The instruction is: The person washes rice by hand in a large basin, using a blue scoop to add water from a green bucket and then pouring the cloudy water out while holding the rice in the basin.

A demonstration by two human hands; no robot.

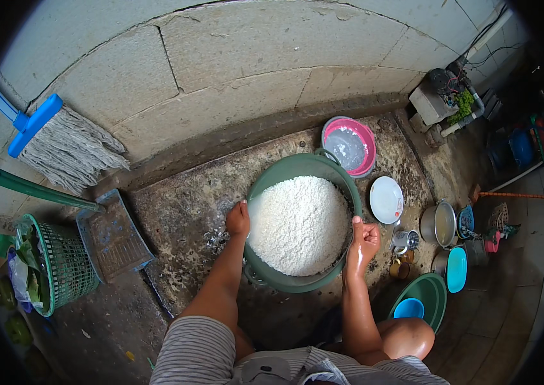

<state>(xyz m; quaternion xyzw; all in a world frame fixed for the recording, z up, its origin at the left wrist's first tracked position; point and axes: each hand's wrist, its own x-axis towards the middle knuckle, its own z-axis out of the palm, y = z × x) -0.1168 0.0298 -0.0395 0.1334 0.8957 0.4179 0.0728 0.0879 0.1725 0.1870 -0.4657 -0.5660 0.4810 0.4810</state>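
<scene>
A large round green basin (265, 181) stands in front of me, filled with a heap of white, crumbly, grated-looking stuff (301, 224). My left hand (238, 219) is closed at the basin's left rim. At the right rim my right hand (364, 242) is curled with its thumb up, gripping the edge; that wrist looks wet. Just beyond the basin sits a pink and grey bowl (367, 146) with white residue and cloudy liquid inside. To the right lies a white plate (386, 200).
At right stand metal mugs (405, 240), a metal pot (443, 223), a blue bowl (456, 269) and another green basin (437, 290) holding a small blue bowl (409, 308). At left are a mop (70, 144), a dustpan (117, 240) and a green basket (73, 266). A block wall (240, 58) runs behind.
</scene>
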